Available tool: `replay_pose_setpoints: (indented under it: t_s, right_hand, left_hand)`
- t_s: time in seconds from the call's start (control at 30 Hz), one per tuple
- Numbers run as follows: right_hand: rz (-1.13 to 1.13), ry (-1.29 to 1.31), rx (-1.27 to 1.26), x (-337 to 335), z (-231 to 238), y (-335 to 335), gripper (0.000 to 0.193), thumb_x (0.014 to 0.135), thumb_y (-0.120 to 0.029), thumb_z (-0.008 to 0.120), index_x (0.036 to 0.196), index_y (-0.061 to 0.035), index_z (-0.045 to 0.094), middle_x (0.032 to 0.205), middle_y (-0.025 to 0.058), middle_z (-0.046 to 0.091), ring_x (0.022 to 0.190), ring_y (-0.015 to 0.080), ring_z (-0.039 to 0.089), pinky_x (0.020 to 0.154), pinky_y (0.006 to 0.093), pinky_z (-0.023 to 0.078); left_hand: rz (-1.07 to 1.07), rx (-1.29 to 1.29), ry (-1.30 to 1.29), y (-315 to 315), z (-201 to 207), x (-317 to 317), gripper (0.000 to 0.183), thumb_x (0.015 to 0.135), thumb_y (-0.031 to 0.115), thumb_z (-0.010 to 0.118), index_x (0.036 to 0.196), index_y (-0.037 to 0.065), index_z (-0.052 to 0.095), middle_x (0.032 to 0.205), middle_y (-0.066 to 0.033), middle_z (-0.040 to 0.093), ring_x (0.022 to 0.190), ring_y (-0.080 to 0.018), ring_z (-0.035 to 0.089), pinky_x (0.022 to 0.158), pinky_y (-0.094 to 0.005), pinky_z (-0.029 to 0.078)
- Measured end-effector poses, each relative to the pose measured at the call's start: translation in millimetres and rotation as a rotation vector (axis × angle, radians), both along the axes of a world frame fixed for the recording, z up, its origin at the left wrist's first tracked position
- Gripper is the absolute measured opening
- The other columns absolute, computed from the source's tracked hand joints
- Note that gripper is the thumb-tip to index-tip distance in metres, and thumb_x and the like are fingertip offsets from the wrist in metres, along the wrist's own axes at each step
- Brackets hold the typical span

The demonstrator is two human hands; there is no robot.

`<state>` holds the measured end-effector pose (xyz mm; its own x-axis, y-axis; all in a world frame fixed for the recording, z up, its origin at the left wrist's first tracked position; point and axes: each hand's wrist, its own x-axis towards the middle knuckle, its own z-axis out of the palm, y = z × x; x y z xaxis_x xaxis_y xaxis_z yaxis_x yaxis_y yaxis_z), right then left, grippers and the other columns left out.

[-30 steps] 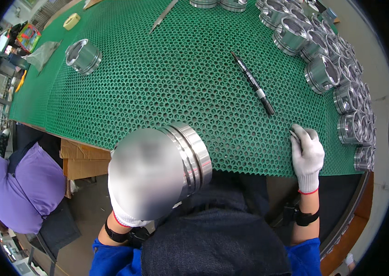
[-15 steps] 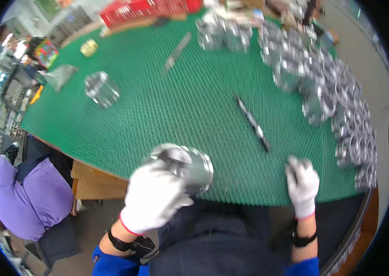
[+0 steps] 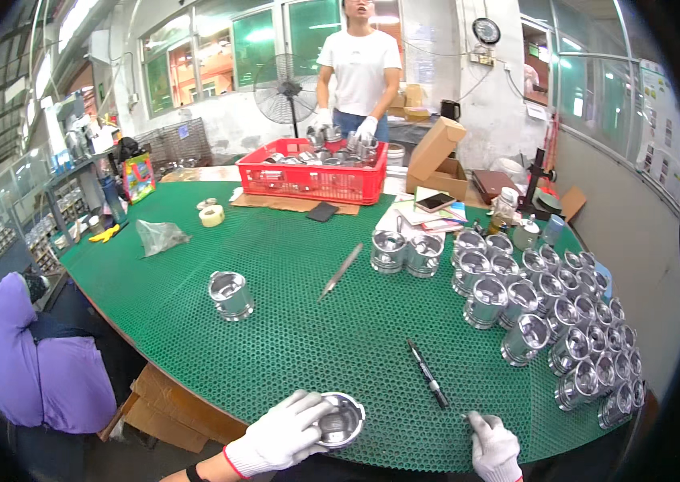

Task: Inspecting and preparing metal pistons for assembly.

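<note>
Since half a second back the view has tipped way up, so now the whole room shows instead of just the mat, and the shiny silver metal piston (image 3: 338,419) has dropped to the near edge of the table with its hollow end facing up at the camera.

Going left to right: someone in a purple top (image 3: 30,361) is bent over at the far left, below the table edge. On the green honeycomb-pattern table mat (image 3: 292,337) there's a crumpled clear plastic bag (image 3: 160,236), a roll of pale tape (image 3: 212,215) and one lone silver piston (image 3: 231,295) standing by itself. My left hand (image 3: 280,438), in a white knit glove with a red cuff, is wrapped around the held piston from the left, fingers curled over its rim. Behind it, mid-table, lies a thin grey metal rod (image 3: 340,271), and at the far side sits a red plastic crate (image 3: 313,177) full of metal parts, where a person in a white t-shirt (image 3: 358,72) stands with gloved hands over it. A black marker pen (image 3: 428,373) lies just up from my right hand (image 3: 494,446), also gloved, which rests on the mat with fingers loosely bent, holding nothing. Far right is a big crowd of upright silver pistons (image 3: 553,313).
</note>
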<state>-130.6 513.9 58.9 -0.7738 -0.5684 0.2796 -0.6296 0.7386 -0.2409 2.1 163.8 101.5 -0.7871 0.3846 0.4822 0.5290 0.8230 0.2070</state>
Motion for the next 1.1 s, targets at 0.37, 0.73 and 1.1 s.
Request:
replay_pose_setpoints:
  t_s: [0.37, 0.73, 1.1]
  right_hand:
    - [0.418, -0.714, -0.598, -35.4, 44.8, -91.8, 0.047, 0.091, -0.014, 0.058, 0.137, -0.0121, 0.050, 0.098, 0.0155, 0.066, 0.048, 0.0169, 0.056, 0.043, 0.0293, 0.048]
    - [0.511, 0.304, -0.056, -31.4, 7.5, -120.0, 0.040, 0.078, -0.012, 0.060, 0.117, -0.0185, 0.063, 0.076, 0.0032, 0.055, 0.061, 0.0183, 0.059, 0.051, 0.0308, 0.049]
    - [0.068, -1.995, -0.461, -3.8, 20.2, -92.0, 0.047, 0.094, -0.025, 0.055, 0.126, 0.0086, 0.050, 0.067, 0.0027, 0.054, 0.046, 0.0071, 0.050, 0.037, 0.0212, 0.040]
  left_hand:
    - [0.214, 0.425, 0.062, -11.4, -23.3, -74.0, 0.022, 0.079, 0.014, 0.069, 0.098, 0.004, 0.062, 0.107, -0.0161, 0.055, 0.100, -0.0318, 0.056, 0.084, -0.0407, 0.049]
    - [0.190, 0.417, 0.027, 5.8, -25.5, -70.5, 0.011, 0.076, 0.006, 0.067, 0.083, 0.000, 0.061, 0.080, -0.0120, 0.057, 0.071, -0.0266, 0.055, 0.062, -0.0360, 0.046]
    - [0.151, -0.025, -0.051, 46.6, -33.4, -16.9, 0.030, 0.079, 0.031, 0.072, 0.096, 0.007, 0.064, 0.084, -0.0046, 0.051, 0.082, -0.0294, 0.055, 0.076, -0.0456, 0.045]
